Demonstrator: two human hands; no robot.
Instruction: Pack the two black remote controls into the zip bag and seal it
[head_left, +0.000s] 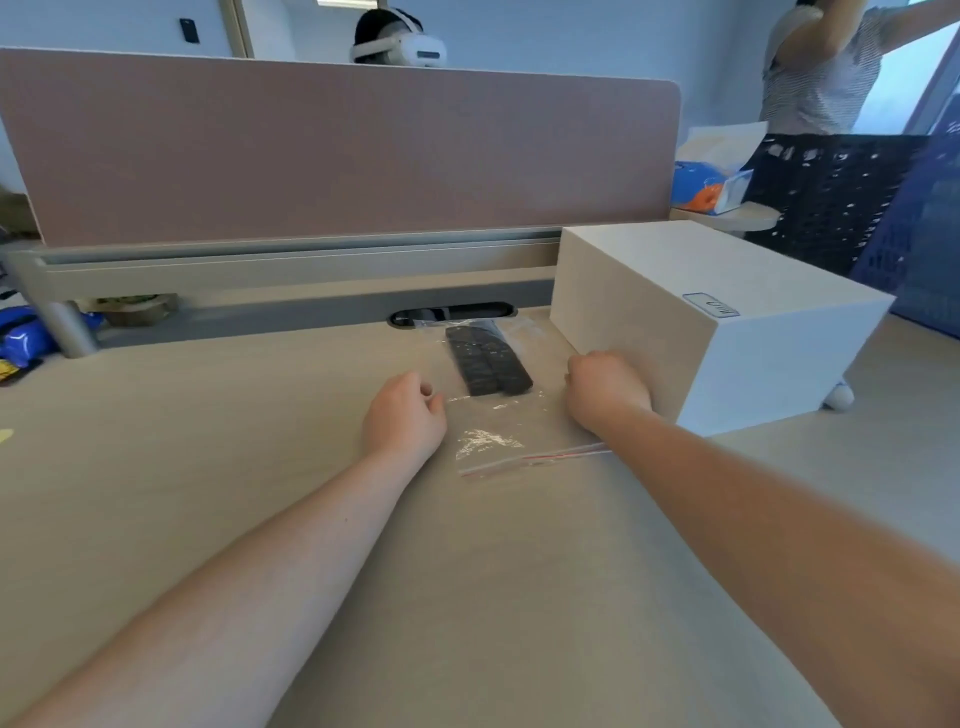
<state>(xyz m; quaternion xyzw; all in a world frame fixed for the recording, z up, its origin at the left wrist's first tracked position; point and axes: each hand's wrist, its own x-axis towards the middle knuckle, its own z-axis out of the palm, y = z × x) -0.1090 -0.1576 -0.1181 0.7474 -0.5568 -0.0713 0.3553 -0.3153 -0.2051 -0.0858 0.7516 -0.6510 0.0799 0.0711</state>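
Black remotes (488, 364) in zip bag (498, 436) between hands, left (404, 415), right (605, 387).

remote controls (488, 364): black
zip bag (493, 431): clear, red seal stripe
desk (208, 415): pale wood grain
box (727, 322): white
partition (337, 150): dusty pink

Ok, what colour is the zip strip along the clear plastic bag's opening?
Red and white, a thin line on the clear plastic zip bag, at its near edge. The head view shows it.
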